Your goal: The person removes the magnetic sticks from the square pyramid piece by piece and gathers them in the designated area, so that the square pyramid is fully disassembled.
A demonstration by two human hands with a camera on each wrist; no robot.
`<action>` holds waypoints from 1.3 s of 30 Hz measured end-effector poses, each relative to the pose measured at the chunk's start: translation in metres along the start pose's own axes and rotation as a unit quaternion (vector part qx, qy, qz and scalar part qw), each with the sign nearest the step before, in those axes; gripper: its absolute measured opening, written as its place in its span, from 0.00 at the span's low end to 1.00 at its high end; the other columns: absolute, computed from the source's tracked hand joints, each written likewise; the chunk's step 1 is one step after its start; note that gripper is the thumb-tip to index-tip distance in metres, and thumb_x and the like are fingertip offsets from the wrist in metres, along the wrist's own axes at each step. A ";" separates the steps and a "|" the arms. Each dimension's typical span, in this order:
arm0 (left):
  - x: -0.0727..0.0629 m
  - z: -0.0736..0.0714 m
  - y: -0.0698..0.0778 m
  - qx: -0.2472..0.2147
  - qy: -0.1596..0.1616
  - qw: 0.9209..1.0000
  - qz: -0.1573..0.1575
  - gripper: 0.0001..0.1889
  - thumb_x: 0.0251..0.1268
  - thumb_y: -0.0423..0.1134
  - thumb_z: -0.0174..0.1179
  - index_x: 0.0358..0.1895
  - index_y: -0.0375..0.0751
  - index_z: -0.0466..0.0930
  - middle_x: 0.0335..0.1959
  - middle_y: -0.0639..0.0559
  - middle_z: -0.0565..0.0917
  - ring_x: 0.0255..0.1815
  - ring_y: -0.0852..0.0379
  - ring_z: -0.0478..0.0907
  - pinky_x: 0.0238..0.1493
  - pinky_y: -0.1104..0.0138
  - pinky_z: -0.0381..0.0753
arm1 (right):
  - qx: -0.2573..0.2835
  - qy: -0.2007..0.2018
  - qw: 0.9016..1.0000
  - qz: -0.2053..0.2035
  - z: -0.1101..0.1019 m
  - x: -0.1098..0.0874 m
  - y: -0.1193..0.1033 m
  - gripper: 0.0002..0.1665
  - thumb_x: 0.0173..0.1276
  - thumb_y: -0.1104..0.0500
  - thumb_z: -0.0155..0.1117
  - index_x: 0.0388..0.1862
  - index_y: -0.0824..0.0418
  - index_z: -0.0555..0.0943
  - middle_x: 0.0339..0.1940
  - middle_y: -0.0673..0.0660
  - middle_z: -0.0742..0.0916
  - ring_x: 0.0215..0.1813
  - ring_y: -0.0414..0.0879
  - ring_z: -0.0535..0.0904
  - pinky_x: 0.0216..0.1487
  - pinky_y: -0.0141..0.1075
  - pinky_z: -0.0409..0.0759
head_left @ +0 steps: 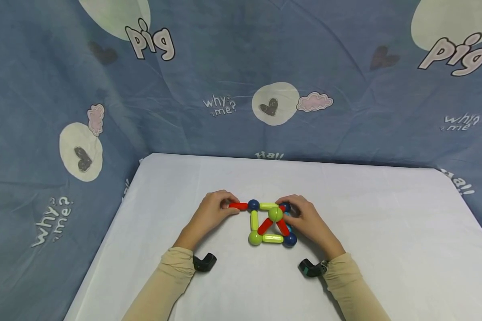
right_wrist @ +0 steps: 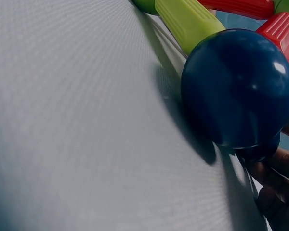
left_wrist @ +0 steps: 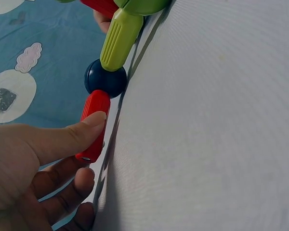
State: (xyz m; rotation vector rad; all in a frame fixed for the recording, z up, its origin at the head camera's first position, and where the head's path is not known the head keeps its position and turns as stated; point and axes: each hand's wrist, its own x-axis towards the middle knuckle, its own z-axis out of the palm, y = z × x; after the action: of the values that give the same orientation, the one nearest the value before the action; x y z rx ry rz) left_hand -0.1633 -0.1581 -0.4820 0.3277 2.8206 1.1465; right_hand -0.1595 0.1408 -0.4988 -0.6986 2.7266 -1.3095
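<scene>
Ball-and-rod frame of glossy coloured plastic [head_left: 272,239] occupies the space between a person's two bare hands at a white-covered table [head_left: 369,281], reaching leftward through one projecting piece. Thumb and fingers of the left hand [head_left: 213,213] pinch that piece, a red ribbed plastic rod [head_left: 238,206], by its outer half, while its inner end meets a dark blue plastic ball [head_left: 253,205] at the far-left corner; the grip appears chosen to keep the rod in line and the joint clear of fingertips. Opposite, the right hand [head_left: 307,218] curls round the far-right corner, gripping another dark blue plastic ball [head_left: 284,207], partly hidden, probably to brace the frame against any push or pull from the left. Uppermost, a lime-green plastic ball [head_left: 275,214] rests on slanting red plastic rods [head_left: 265,226], a triangular arrangement that likely stiffens the four-cornered base. The near corners, a green plastic ball [head_left: 255,237] at left and a dark blue one at right, stand free of both hands; whether each touches the cloth cannot be told.
</scene>
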 end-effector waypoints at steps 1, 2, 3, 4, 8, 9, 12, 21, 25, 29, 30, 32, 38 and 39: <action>0.000 0.000 0.000 0.001 0.001 1.000 0.002 0.10 0.58 0.38 0.77 0.43 0.47 0.90 0.29 0.56 0.81 0.28 0.59 0.71 0.31 0.69 0.69 | 0.000 -0.001 1.000 0.001 0.000 0.000 0.000 0.20 0.66 0.63 0.73 0.57 0.55 0.84 0.55 0.55 0.88 0.60 0.52 0.80 0.65 0.54 0.79; 0.000 0.000 0.000 0.002 0.002 1.000 0.005 0.10 0.58 0.38 0.77 0.43 0.47 0.90 0.28 0.56 0.81 0.28 0.59 0.71 0.31 0.69 0.69 | 0.000 -0.002 1.000 0.003 0.000 0.000 0.000 0.20 0.66 0.63 0.73 0.57 0.55 0.84 0.55 0.54 0.88 0.60 0.52 0.80 0.65 0.54 0.79; 0.000 0.000 -0.001 0.002 0.003 1.000 0.007 0.10 0.58 0.38 0.77 0.43 0.47 0.90 0.28 0.55 0.81 0.28 0.59 0.71 0.31 0.69 0.69 | 0.000 -0.002 1.000 0.003 0.000 0.000 0.000 0.20 0.66 0.63 0.73 0.57 0.55 0.84 0.55 0.54 0.88 0.60 0.52 0.80 0.65 0.54 0.79; 0.000 0.000 -0.001 0.002 0.004 1.000 0.009 0.10 0.58 0.38 0.77 0.43 0.47 0.90 0.28 0.55 0.81 0.28 0.59 0.71 0.31 0.69 0.68 | -0.001 -0.003 1.000 0.004 0.000 0.000 0.000 0.20 0.66 0.63 0.73 0.57 0.55 0.84 0.55 0.54 0.88 0.59 0.52 0.80 0.64 0.53 0.79; 0.000 -0.001 -0.002 -0.004 0.005 1.000 0.009 0.10 0.58 0.37 0.77 0.43 0.46 0.90 0.28 0.55 0.81 0.28 0.59 0.71 0.31 0.69 0.69 | 0.001 -0.005 1.000 0.009 0.001 0.001 0.000 0.20 0.66 0.63 0.73 0.57 0.54 0.84 0.55 0.54 0.88 0.59 0.51 0.79 0.64 0.53 0.80; -0.001 -0.001 -0.002 -0.005 0.005 1.000 0.009 0.10 0.58 0.37 0.77 0.43 0.46 0.90 0.28 0.55 0.81 0.28 0.59 0.72 0.31 0.69 0.69 | 0.002 -0.006 1.000 0.009 0.001 0.001 0.000 0.20 0.67 0.63 0.73 0.58 0.54 0.84 0.55 0.54 0.88 0.59 0.51 0.79 0.64 0.53 0.80; -0.001 -0.001 -0.002 -0.009 0.004 1.000 0.011 0.10 0.58 0.37 0.76 0.43 0.45 0.90 0.28 0.55 0.81 0.29 0.59 0.72 0.32 0.69 0.70 | 0.007 -0.009 1.000 0.011 0.001 0.001 0.000 0.20 0.67 0.63 0.72 0.58 0.54 0.84 0.55 0.54 0.88 0.59 0.52 0.79 0.65 0.54 0.80; 0.000 -0.006 -0.009 0.007 0.016 1.000 -0.002 0.10 0.58 0.35 0.76 0.44 0.43 0.89 0.32 0.52 0.84 0.30 0.58 0.73 0.34 0.68 0.72 | -0.008 -0.002 1.000 0.012 -0.001 0.001 0.002 0.20 0.67 0.62 0.73 0.57 0.55 0.84 0.54 0.54 0.88 0.54 0.50 0.79 0.59 0.47 0.82; 0.000 -0.013 -0.014 0.015 0.031 0.999 -0.022 0.12 0.56 0.33 0.77 0.44 0.41 0.89 0.36 0.49 0.87 0.31 0.57 0.75 0.35 0.67 0.73 | -0.020 0.015 0.999 0.020 -0.007 -0.001 0.007 0.20 0.65 0.63 0.75 0.56 0.56 0.84 0.50 0.56 0.88 0.44 0.46 0.76 0.46 0.35 0.79; 0.000 -0.020 -0.015 0.001 0.026 0.999 -0.031 0.12 0.56 0.34 0.77 0.44 0.41 0.90 0.38 0.47 0.88 0.32 0.56 0.76 0.36 0.66 0.75 | -0.014 0.020 1.000 0.017 -0.010 -0.003 0.012 0.20 0.65 0.64 0.75 0.55 0.58 0.84 0.49 0.57 0.88 0.41 0.46 0.76 0.42 0.32 0.79; 0.000 -0.021 -0.015 0.000 0.028 0.999 -0.032 0.12 0.56 0.34 0.77 0.44 0.41 0.90 0.38 0.47 0.89 0.32 0.56 0.77 0.36 0.66 0.76 | -0.013 0.021 1.000 0.017 -0.010 -0.004 0.012 0.20 0.65 0.64 0.74 0.56 0.58 0.84 0.50 0.57 0.88 0.41 0.45 0.77 0.42 0.32 0.79; 0.000 -0.024 -0.017 -0.001 0.035 0.999 -0.033 0.12 0.56 0.33 0.77 0.44 0.41 0.90 0.39 0.47 0.88 0.33 0.55 0.77 0.37 0.66 0.76 | -0.012 0.022 1.000 0.019 -0.009 -0.004 0.012 0.20 0.65 0.64 0.74 0.56 0.57 0.84 0.50 0.57 0.88 0.41 0.45 0.77 0.42 0.32 0.79; -0.001 -0.034 -0.027 -0.001 0.061 0.998 -0.028 0.13 0.56 0.32 0.77 0.45 0.40 0.90 0.39 0.45 0.88 0.34 0.54 0.78 0.39 0.65 0.76 | -0.008 0.027 0.999 0.024 -0.007 -0.003 0.011 0.20 0.65 0.64 0.75 0.55 0.57 0.84 0.50 0.57 0.88 0.41 0.45 0.76 0.42 0.31 0.79; -0.001 -0.034 -0.029 -0.001 0.062 0.998 -0.029 0.12 0.56 0.32 0.77 0.45 0.40 0.90 0.40 0.45 0.88 0.34 0.54 0.78 0.39 0.65 0.76 | -0.008 0.028 0.999 0.024 -0.006 -0.002 0.011 0.20 0.65 0.64 0.75 0.55 0.57 0.84 0.50 0.57 0.88 0.41 0.45 0.76 0.42 0.31 0.79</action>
State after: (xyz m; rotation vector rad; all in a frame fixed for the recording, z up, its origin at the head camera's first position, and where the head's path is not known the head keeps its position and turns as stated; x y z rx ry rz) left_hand -0.1721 -0.2019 -0.4775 0.1810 2.9130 1.1965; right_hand -0.1631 0.1522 -0.5035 -0.6033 2.7807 -1.3194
